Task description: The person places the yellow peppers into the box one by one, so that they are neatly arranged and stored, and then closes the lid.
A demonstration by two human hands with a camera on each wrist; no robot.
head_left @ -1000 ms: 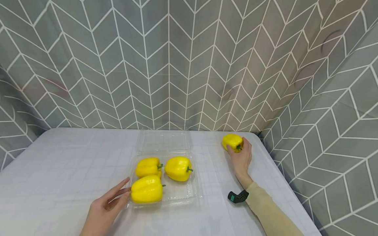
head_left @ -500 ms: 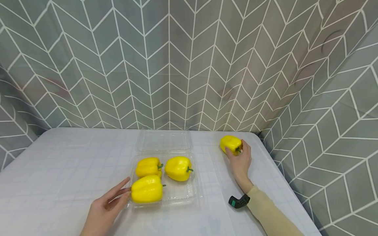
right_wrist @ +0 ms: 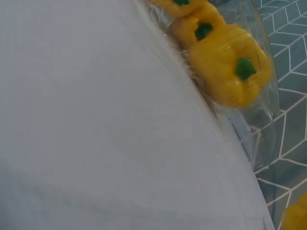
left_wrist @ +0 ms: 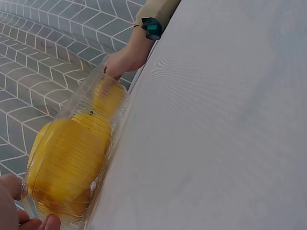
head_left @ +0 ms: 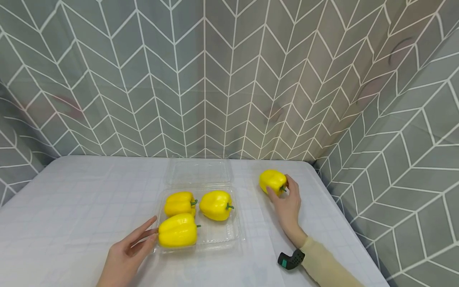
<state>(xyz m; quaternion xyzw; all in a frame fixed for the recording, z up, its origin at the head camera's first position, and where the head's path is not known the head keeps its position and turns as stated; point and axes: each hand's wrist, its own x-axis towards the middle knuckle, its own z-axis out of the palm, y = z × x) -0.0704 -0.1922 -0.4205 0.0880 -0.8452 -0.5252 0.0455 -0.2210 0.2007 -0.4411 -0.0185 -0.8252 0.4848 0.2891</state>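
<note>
My right hand [head_left: 288,203] grips a yellow bell pepper [head_left: 271,180] at the right of the table, thumb on its near side and fingers on its far right, its green stem facing right. Left of it stands an open clear plastic clamshell container [head_left: 216,236], with three yellow bell peppers in it: one back left [head_left: 179,203], one right [head_left: 216,205] and one front left [head_left: 178,230]. My left hand [head_left: 125,251] pinches the container's left rim beside the front pepper; the left wrist view shows its fingertips [left_wrist: 52,223] at the clear wall.
The container's clear lid [head_left: 199,171] lies folded back towards the curtain. A white cloth covers the table [head_left: 71,199]. Grey patterned curtains [head_left: 215,79] hang behind and at the right. A black device [head_left: 291,260] sits at my right wrist.
My right hand has brought its pepper left and nearer, away from the table's back right corner. My left hand, the container and the three peppers in it have stayed put.
</note>
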